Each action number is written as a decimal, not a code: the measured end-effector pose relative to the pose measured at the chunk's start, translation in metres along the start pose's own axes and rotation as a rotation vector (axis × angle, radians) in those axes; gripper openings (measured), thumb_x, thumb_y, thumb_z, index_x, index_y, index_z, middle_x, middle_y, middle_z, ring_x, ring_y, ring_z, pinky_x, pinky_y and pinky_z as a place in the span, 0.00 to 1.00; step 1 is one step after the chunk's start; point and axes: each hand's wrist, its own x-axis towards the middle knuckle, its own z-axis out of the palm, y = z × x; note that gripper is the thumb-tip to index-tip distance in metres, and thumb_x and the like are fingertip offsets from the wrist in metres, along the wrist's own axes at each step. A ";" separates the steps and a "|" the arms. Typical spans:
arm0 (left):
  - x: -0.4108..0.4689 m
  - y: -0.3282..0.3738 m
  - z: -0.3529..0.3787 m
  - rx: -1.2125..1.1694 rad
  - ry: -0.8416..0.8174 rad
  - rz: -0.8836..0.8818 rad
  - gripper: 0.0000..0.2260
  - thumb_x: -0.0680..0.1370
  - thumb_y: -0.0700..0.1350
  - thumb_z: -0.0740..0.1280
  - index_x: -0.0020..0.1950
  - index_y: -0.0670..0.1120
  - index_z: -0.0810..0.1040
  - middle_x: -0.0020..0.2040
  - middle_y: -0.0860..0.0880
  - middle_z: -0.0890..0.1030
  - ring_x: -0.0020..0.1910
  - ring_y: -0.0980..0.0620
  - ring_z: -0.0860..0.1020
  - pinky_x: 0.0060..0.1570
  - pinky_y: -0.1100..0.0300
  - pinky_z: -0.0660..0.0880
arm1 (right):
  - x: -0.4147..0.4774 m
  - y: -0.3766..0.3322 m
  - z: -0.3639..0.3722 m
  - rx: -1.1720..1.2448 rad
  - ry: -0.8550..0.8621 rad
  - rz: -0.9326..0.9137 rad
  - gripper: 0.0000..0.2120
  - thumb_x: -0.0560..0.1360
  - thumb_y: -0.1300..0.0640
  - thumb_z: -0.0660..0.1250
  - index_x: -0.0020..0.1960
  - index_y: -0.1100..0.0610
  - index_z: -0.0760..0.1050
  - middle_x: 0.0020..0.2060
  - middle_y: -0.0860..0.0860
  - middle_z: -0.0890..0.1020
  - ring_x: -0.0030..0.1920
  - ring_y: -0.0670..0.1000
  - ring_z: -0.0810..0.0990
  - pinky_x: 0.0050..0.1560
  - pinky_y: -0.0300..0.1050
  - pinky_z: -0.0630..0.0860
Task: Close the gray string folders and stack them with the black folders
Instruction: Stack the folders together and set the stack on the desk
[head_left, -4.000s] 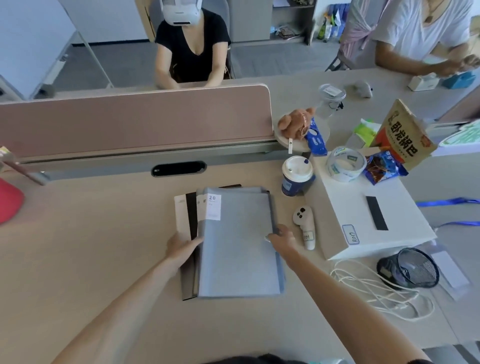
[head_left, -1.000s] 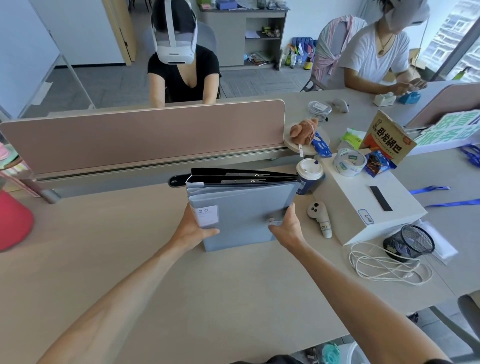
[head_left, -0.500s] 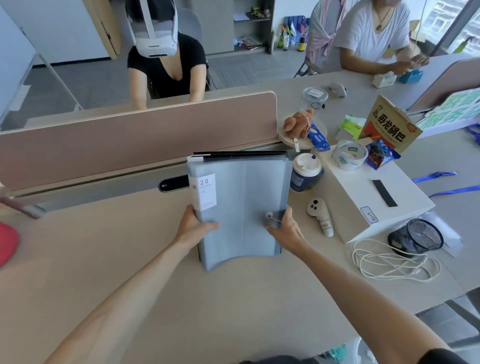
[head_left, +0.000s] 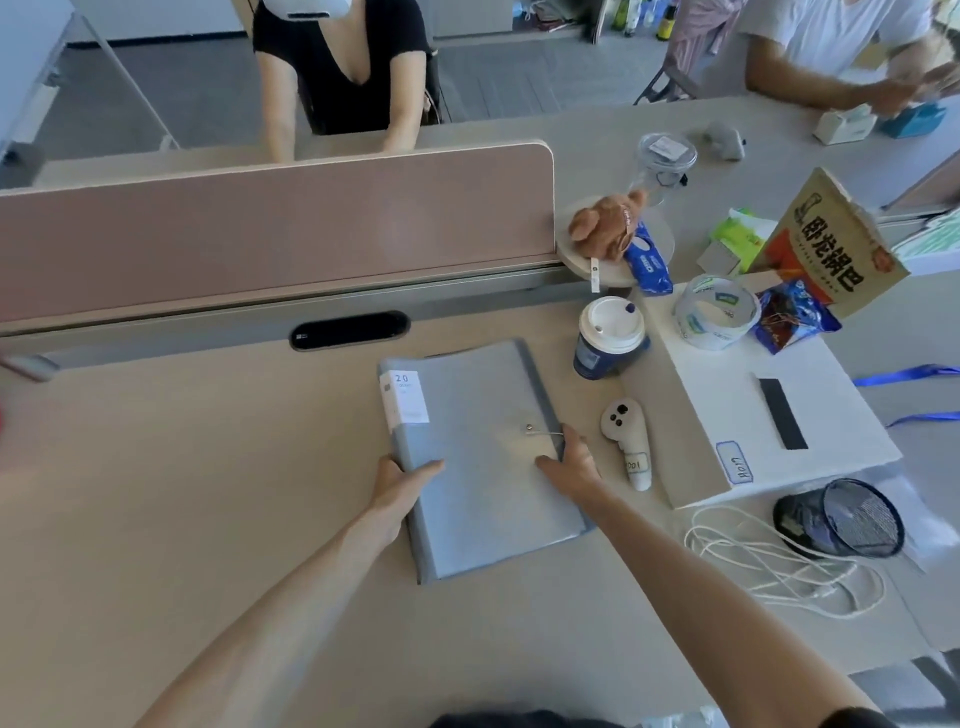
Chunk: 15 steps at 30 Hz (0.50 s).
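The left hand (head_left: 402, 480) is gripping the left edge of the gray folder (head_left: 483, 457), thumb lying on the cover and fingers curled under the side. The right hand (head_left: 569, 465) is resting on the folder's right edge, fingers spread flat, just below the string button (head_left: 529, 427). The folder is lying flat on the table (head_left: 182, 493), closed, with a white label (head_left: 404, 397) at its top left corner; black folders are barely showing at its far edge. Just right of the right hand a white controller (head_left: 626, 441) is lying, with a coffee cup (head_left: 610, 338) beyond it and a white box (head_left: 737, 415) farther right. A pink divider (head_left: 270, 228) is standing behind.
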 end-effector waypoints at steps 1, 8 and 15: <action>0.000 0.002 0.005 0.004 0.018 0.025 0.21 0.70 0.44 0.76 0.56 0.42 0.70 0.48 0.48 0.80 0.43 0.51 0.80 0.40 0.58 0.74 | 0.004 0.002 0.000 -0.007 -0.004 0.011 0.31 0.72 0.58 0.67 0.72 0.59 0.61 0.62 0.59 0.71 0.61 0.59 0.73 0.54 0.45 0.71; 0.022 0.012 0.025 0.179 0.099 0.113 0.34 0.55 0.56 0.78 0.58 0.47 0.74 0.54 0.48 0.80 0.52 0.48 0.81 0.52 0.50 0.80 | 0.019 0.002 -0.003 -0.024 0.068 0.044 0.33 0.74 0.59 0.63 0.75 0.62 0.53 0.68 0.62 0.63 0.70 0.62 0.60 0.71 0.52 0.56; 0.040 0.019 0.035 0.260 0.106 0.115 0.38 0.53 0.57 0.76 0.60 0.47 0.72 0.56 0.48 0.79 0.53 0.47 0.80 0.53 0.48 0.80 | 0.017 0.005 0.001 -0.150 0.156 0.008 0.34 0.75 0.58 0.61 0.76 0.64 0.51 0.71 0.63 0.58 0.69 0.65 0.58 0.72 0.53 0.53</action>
